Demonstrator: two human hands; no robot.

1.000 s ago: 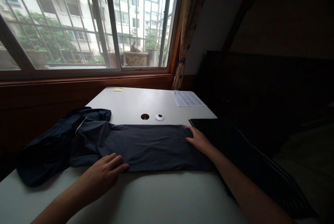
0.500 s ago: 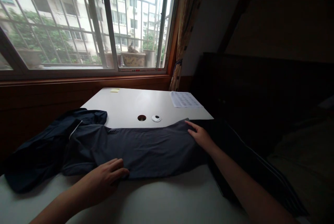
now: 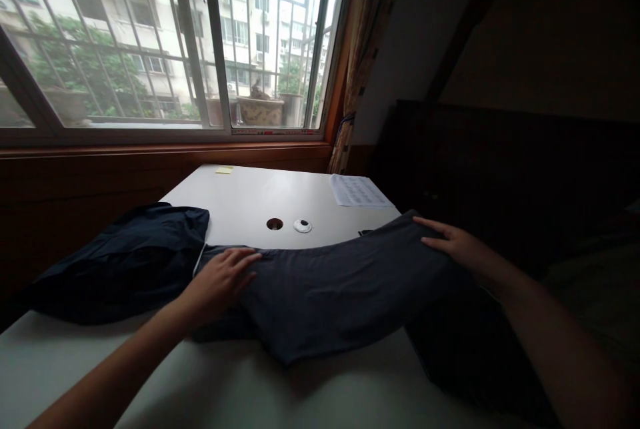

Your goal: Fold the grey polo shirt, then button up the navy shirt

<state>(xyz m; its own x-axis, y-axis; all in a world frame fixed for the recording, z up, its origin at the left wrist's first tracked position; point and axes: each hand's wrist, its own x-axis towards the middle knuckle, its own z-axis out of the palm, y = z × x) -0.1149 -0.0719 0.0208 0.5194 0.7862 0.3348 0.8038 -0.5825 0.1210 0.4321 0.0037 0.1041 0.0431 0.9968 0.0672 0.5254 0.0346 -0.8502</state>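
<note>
A dark garment with a grey-blue inner side (image 3: 330, 295) and a navy part (image 3: 120, 269) stretches across the white table (image 3: 240, 205). My left hand (image 3: 225, 282) lies on the grey-blue cloth near its white seam line, fingers stretched out over the fabric. At the far right, my right hand (image 3: 463, 252) holds the upper corner of the cloth, which is raised there. The underside of that hand's grip is hidden by fabric. The dark part of the garment beneath my right arm blends into shadow.
A round hole (image 3: 275, 224) and a white round cover (image 3: 303, 226) are in the tabletop's middle. Printed papers (image 3: 361, 191) lie at the back right, and a yellow note (image 3: 225, 169) at the back left. A barred window (image 3: 170, 49) and curtain (image 3: 345, 139) stand behind.
My left hand has moved up from the cloth's near edge to its far side. My right hand has gone right, pulling the cloth's corner outward and up. The striped part no longer shows.
</note>
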